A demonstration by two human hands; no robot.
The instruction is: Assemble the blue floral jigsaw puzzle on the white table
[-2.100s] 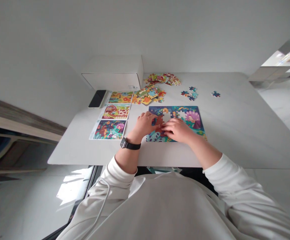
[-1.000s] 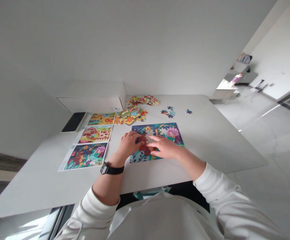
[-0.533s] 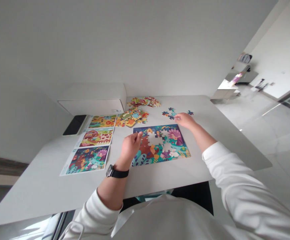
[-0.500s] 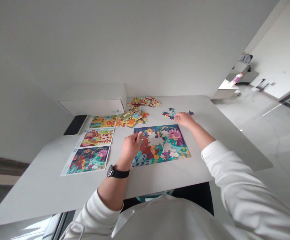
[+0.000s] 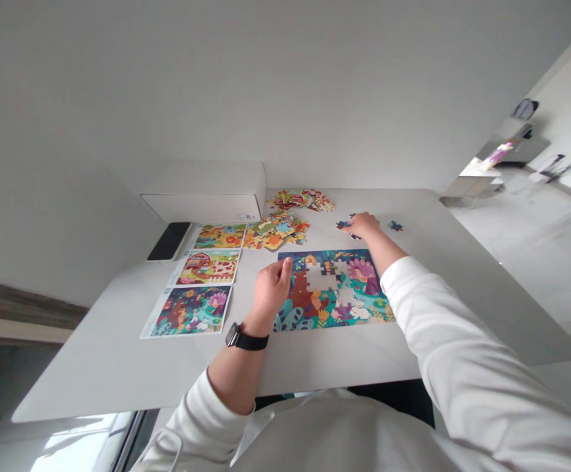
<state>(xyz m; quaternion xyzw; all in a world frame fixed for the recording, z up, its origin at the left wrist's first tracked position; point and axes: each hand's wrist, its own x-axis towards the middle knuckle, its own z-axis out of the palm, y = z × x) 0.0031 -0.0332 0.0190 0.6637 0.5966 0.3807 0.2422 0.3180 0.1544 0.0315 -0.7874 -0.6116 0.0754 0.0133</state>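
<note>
A partly built colourful jigsaw puzzle [image 5: 337,292] lies on the white table [image 5: 413,334], with white gaps near its middle. My left hand [image 5: 273,288], with a black watch at the wrist, rests loosely curled on the puzzle's left edge and holds nothing that I can see. My right hand [image 5: 362,225] is stretched out beyond the puzzle's far edge, fingers bent down over a small group of loose blue pieces [image 5: 344,225]. Whether it grips one is hidden. A single blue piece [image 5: 396,226] lies just right of that hand.
Two heaps of loose orange and red pieces [image 5: 278,233] lie at the back centre. Three picture cards [image 5: 201,282] lie in a column on the left. A white box [image 5: 206,193] and a black phone [image 5: 168,240] sit at the back left.
My right hand left the puzzle and reached out to the loose blue pieces at the back. My left hand stayed on the puzzle's left edge. The camera view shifted slightly.
</note>
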